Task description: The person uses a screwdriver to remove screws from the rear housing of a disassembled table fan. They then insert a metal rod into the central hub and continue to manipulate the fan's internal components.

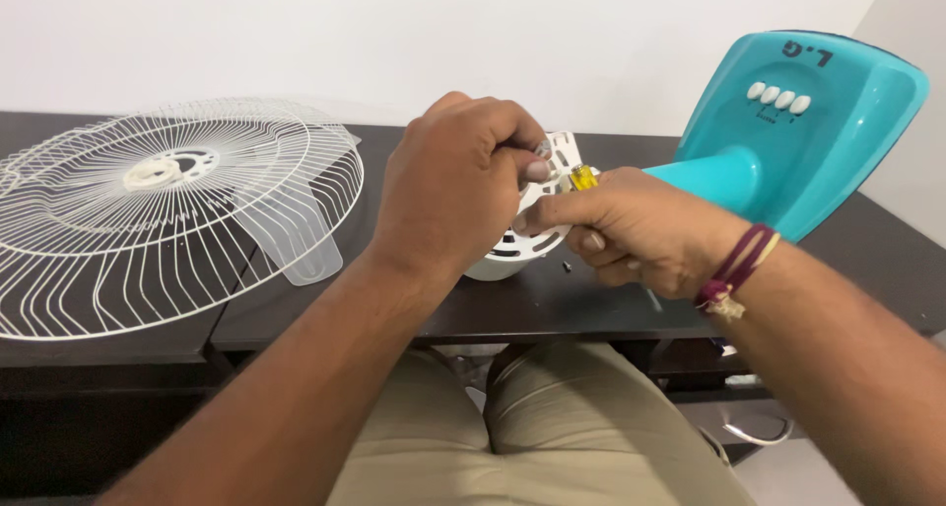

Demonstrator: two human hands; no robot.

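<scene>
- White plastic is what both your hands work on: a vented white motor housing (527,240) sits at the front edge of the dark bench (552,304), about midway along it.
- Your left hand (448,186) is curled shut over the top of the housing, with the fingertips pressed against its upper rim.
- Your right hand (631,230) is closed on a screwdriver with a yellow handle (582,177), whose end touches the housing just beside your left fingers; a red thread band (734,269) circles that wrist.
- A small dark screw (567,266) lies on the bench just under the housing, close to the front edge.
- Behind your right hand, towards the right end of the bench, the turquoise fan base (798,132) is tipped up, with four white buttons (778,97) showing.
- Over the left end of the bench lies the white wire grille (148,220), with a clear fan blade (296,240) poking out from under it towards the front edge.
</scene>
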